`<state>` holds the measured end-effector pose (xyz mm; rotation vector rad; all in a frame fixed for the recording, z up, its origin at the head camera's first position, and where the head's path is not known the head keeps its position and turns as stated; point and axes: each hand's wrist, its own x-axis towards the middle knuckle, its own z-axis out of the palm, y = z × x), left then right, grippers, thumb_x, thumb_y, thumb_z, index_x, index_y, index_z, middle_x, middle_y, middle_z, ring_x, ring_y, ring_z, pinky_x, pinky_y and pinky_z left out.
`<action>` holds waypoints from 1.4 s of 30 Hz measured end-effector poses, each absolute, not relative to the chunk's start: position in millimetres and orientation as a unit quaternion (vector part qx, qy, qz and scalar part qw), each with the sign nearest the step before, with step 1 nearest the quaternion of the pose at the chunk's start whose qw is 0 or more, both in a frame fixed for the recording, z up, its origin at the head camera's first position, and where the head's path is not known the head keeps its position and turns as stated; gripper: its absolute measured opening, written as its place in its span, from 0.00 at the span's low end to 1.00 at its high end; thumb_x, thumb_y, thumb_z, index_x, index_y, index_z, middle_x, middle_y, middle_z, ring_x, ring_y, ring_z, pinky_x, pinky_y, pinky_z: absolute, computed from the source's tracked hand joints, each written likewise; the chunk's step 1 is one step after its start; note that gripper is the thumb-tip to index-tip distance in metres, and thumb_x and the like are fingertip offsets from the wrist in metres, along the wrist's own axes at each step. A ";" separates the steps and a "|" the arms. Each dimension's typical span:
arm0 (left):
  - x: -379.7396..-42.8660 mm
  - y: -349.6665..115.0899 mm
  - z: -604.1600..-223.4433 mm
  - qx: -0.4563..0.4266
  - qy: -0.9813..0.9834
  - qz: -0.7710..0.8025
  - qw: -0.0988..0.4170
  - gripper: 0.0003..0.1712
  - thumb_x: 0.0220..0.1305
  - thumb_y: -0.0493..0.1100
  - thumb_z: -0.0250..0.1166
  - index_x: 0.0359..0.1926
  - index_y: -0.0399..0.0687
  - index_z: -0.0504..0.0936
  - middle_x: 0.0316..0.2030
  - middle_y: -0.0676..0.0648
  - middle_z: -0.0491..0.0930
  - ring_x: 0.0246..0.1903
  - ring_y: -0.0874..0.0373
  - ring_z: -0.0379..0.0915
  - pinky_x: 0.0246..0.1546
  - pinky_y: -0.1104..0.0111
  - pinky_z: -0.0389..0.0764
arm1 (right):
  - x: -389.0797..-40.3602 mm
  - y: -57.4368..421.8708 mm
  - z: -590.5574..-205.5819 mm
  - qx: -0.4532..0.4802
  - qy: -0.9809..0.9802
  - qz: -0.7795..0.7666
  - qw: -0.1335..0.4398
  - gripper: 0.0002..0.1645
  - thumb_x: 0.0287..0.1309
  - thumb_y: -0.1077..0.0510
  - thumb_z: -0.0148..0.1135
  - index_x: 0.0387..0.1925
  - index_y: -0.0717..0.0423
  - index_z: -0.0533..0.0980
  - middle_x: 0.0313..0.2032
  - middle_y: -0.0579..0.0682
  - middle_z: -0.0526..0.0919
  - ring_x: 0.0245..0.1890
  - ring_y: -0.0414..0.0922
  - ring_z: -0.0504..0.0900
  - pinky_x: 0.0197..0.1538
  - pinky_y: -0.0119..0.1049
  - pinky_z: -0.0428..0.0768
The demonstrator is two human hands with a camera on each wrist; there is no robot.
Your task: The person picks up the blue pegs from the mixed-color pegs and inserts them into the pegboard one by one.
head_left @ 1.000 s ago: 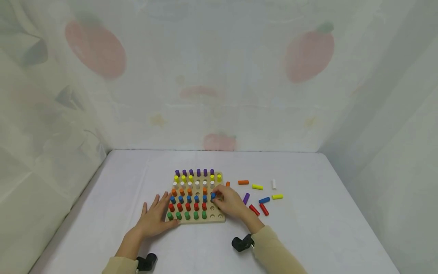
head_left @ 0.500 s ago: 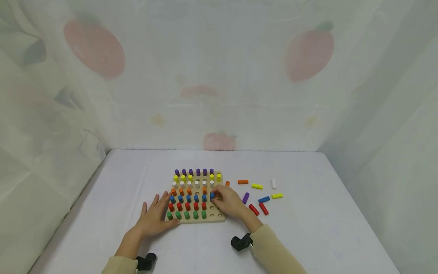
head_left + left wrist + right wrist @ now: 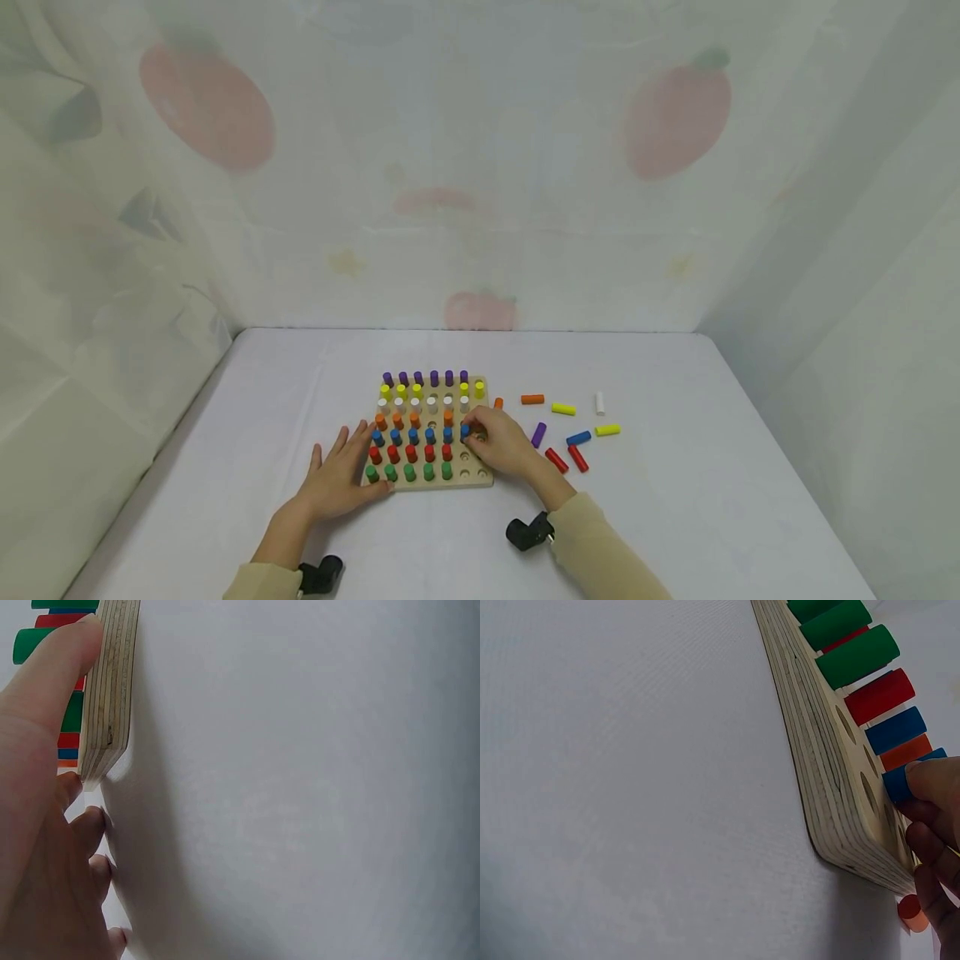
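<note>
A wooden pegboard (image 3: 474, 482) holds upright pegs in coloured rows: purple at the far side, then yellow, white, orange, blue, red and green nearest. My right hand (image 3: 504, 442) pinches a blue peg (image 3: 897, 786) between thumb and index finger, at the blue row toward the board's right side. In the right wrist view that peg stands upright on the board, beside several bare holes. My left hand (image 3: 335, 479) rests at the board's left side with fingers spread. Its thumb (image 3: 79, 645) lies on the board's near edge, next to a green peg (image 3: 31, 646).
Loose pegs lie on the white table right of the board: an orange peg (image 3: 532, 400), a white peg (image 3: 600, 404), a purple peg (image 3: 539, 433), a blue peg (image 3: 579, 437), yellow ones and red ones. Another orange peg (image 3: 913, 913) lies close by the board's right edge.
</note>
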<state>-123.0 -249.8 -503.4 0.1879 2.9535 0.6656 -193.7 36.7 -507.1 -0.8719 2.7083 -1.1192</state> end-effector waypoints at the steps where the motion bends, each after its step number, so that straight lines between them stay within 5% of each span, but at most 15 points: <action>1: -123.1 -249.9 -503.7 0.061 0.972 0.219 0.055 0.60 0.41 0.72 0.64 0.70 0.48 0.54 0.70 0.41 0.52 0.68 0.36 0.40 0.59 0.33 0.31 | -193.7 36.7 -507.1 -0.286 0.885 -0.366 0.042 0.10 0.57 0.58 0.59 0.42 0.51 0.74 0.38 0.43 0.79 0.38 0.34 0.75 0.45 0.29 0.77; 42: -123.4 -249.5 -503.1 0.060 0.973 0.214 0.056 0.59 0.42 0.71 0.65 0.70 0.48 0.54 0.70 0.41 0.52 0.68 0.36 0.40 0.59 0.33 0.31 | -194.0 40.2 -503.6 -0.301 0.879 -0.364 0.069 0.15 0.57 0.58 0.59 0.47 0.50 0.74 0.43 0.43 0.79 0.42 0.34 0.75 0.49 0.29 0.76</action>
